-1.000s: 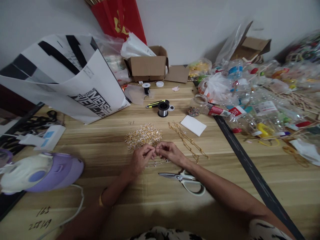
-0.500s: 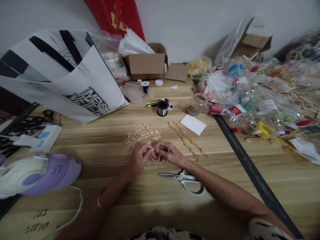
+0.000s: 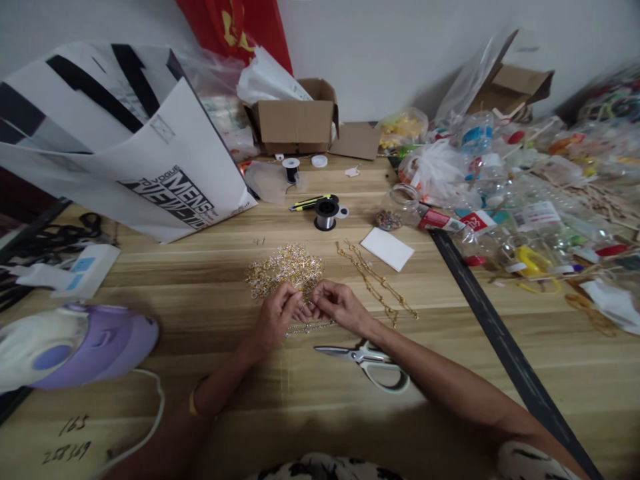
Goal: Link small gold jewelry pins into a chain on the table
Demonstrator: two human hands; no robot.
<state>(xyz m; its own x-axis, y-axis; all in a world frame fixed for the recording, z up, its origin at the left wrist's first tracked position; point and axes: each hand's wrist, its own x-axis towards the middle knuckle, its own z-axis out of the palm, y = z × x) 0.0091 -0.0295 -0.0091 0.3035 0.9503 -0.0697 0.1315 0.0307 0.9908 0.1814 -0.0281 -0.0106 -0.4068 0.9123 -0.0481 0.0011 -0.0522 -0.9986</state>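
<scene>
My left hand (image 3: 279,313) and my right hand (image 3: 339,305) are close together at the near edge of a pile of small gold and silver links (image 3: 290,263). The fingertips of both are pinched, and whatever lies between them is too small to make out. Just below the fingers a silver beaded chain (image 3: 310,328) lies on the table, partly hidden by the hands. To the right are gold beaded chains (image 3: 373,283) in long strands. Scissors (image 3: 367,360) with pale handles lie under my right forearm, blades slightly apart and pointing left.
Beyond the pile stand a spool of silver wire (image 3: 325,215), a yellow-black cutter knife (image 3: 313,203) and a jar of beads (image 3: 397,207). A folded white paper (image 3: 387,249) is beside the gold chains. A purple appliance (image 3: 100,343) and large paper bag (image 3: 165,167) occupy the left; plastic bottles (image 3: 540,207) crowd the right.
My hands have drawn slightly apart, the left one shifting a little to the left. Both remain pinched. The chains and scissors lie as before; the view has tilted slightly.
</scene>
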